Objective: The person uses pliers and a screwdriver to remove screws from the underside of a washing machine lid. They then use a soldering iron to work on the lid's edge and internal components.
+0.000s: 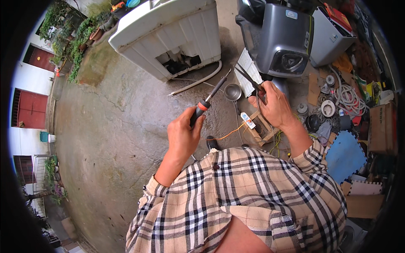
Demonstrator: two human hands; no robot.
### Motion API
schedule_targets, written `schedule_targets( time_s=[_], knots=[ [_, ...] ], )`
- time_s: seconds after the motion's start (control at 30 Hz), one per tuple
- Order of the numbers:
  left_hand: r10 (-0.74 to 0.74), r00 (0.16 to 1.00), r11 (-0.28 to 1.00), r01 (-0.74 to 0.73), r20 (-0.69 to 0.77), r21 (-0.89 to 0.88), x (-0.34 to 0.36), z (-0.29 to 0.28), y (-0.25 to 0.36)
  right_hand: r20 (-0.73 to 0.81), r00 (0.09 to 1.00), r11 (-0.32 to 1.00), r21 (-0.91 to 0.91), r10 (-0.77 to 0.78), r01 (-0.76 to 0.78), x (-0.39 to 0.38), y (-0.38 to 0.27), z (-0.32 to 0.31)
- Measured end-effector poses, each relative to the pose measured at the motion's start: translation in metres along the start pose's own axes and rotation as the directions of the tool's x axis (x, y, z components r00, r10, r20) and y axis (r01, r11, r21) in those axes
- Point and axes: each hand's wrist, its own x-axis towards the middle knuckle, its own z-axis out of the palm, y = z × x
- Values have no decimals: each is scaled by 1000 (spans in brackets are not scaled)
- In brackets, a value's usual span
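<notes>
My left hand (184,131) is closed around the black handle of a soldering iron (203,105). The iron has an orange ring and a long dark shaft, and its tip points up and away to the right. Slender dark scissors (249,78) are gripped in my right hand (275,105), with their two blades slightly apart and pointing away to the left. The iron's tip is close to the blade ends, apparently apart from them. Below the hands, a small round metal pan (232,92) sits on the wet concrete.
A white washing machine body (168,36) with a broken opening lies ahead, a grey hose (196,84) beside it. At right stand a grey appliance (284,40), coiled hoses (352,101) and a blue mat (346,156). A white power strip (247,120) rests by a wooden frame (266,134).
</notes>
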Motion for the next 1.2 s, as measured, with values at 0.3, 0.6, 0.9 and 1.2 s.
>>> schedule_targets(
  time_s=[0.3,0.6,0.9,1.2],
  knots=[
    [73,993,997,-71,-92,28,0,-7,3,-25,996,959,-273,-81,71,8,-22,0],
    [101,986,992,-90,-131,86,-2,-11,2,-6,996,956,-283,-86,81,8,-17,12],
    [52,988,986,-28,-143,164,-10,-14,-6,71,996,922,-380,-55,78,12,-25,26],
    [-21,987,958,65,-158,278,-23,-20,-28,212,977,978,-194,-34,77,30,-24,63]
  ],
)
